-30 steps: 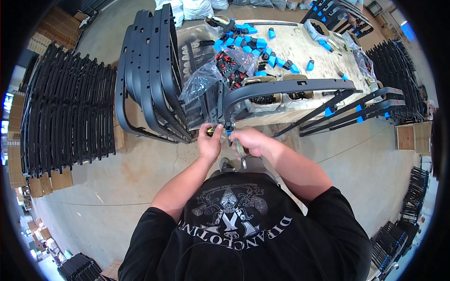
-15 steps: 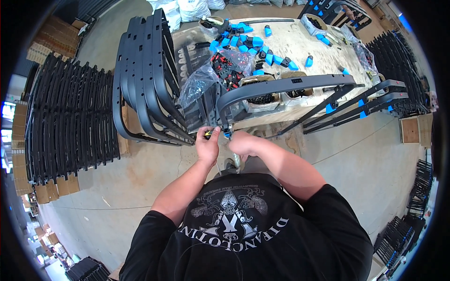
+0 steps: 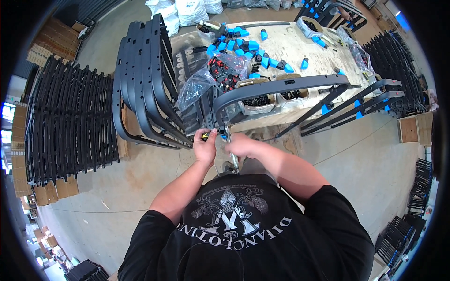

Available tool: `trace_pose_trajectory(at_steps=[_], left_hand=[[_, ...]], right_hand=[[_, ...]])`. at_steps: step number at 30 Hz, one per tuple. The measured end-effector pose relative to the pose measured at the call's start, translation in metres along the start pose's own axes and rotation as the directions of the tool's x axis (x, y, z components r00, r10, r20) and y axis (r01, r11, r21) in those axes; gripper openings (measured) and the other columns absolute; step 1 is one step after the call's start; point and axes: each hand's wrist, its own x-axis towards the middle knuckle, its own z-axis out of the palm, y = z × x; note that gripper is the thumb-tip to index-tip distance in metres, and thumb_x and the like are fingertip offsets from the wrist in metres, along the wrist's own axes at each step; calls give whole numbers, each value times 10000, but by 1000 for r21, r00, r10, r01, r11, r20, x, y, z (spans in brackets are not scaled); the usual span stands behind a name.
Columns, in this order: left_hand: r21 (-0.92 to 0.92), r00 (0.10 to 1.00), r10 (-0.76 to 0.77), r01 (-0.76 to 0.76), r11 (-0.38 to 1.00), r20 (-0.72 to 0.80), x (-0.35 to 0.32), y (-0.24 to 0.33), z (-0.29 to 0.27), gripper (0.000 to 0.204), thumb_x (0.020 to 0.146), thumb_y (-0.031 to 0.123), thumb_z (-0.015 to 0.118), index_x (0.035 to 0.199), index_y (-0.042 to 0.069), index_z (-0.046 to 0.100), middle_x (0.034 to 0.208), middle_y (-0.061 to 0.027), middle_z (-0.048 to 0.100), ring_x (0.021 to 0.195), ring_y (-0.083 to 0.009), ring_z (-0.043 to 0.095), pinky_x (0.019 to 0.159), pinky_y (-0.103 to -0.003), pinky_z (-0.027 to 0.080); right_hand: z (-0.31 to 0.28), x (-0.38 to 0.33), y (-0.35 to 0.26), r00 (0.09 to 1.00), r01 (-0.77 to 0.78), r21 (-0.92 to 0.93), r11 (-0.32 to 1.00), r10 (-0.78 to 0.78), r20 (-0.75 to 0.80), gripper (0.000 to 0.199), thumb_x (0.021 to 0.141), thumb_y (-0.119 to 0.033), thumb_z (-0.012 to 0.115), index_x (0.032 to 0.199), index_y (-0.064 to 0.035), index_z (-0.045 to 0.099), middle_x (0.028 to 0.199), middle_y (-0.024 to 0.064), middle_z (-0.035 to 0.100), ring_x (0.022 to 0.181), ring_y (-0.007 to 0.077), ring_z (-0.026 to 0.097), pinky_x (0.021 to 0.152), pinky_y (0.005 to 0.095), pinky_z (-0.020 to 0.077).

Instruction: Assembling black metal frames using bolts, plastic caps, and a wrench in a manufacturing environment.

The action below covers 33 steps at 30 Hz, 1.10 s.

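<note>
My left hand [image 3: 205,149] is closed around a small black-and-yellow tool [image 3: 205,136], mostly hidden by the fingers. Its thumb is close to the near end of a dark grey curved tube frame [image 3: 281,85], which lies across the front of the workbench [image 3: 323,61]. A small blue piece [image 3: 224,136] shows at that end, between my hands. Just right of it, my right hand [image 3: 241,144] has its fingers curled at a silvery, rod-like tool [image 3: 234,158]. Its exact kind is unclear.
More curved frames [image 3: 140,84] stand stacked at the left. Blue-and-black caps [image 3: 253,45], red-and-black parts in a plastic bag [image 3: 222,72] and boxes of black parts [image 3: 257,101] lie on the bench. A tall stack of black frames [image 3: 70,117] stands farther left.
The view has shifted slightly. My right hand has moved a little left, and more of the silvery tool shows below it. My left hand keeps its hold at the frame's end.
</note>
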Motion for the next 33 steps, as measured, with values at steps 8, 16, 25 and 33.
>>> trace_pose_trajectory(at_steps=[8, 16, 25, 33], left_hand=[[58, 999, -13, 16, 998, -48, -1, -2, -9, 202, 907, 184, 778, 972, 61, 631, 928, -7, 603, 860, -107, 516, 789, -268, 443], [51, 999, 7, -4, 999, -48, 5, -10, -13, 185, 904, 169, 781, 951, 74, 630, 896, 8, 588, 846, -104, 507, 778, -266, 440], [26, 997, -62, 63, 998, -37, 3, -9, -11, 216, 889, 205, 792, 938, 72, 628, 918, -6, 581, 856, -112, 506, 778, -277, 447], [162, 999, 14, -7, 987, -43, 12, -10, -9, 218, 905, 210, 777, 956, 83, 608, 827, -13, 564, 706, -111, 489, 641, -286, 413]], right_hand=[[-1, -11, -18, 991, -123, 413, 902, 89, 100, 282, 896, -156, 588, 994, 107, 615, 863, 202, 671, 674, 346, 708, 551, 474, 587], [-7, -10, -30, 980, -180, 342, 922, 139, 141, 241, 887, -198, 608, 1006, 11, 613, 879, 166, 666, 649, 304, 676, 528, 509, 536], [-2, -8, -28, 988, -149, 341, 928, 129, 82, 290, 893, -197, 575, 1052, 44, 605, 818, 172, 652, 688, 336, 686, 558, 558, 557], [16, 20, 5, 942, 8, -182, 983, -69, -329, 285, 902, -210, 591, 1016, 49, 621, 825, 151, 639, 613, 336, 646, 484, 506, 544]])
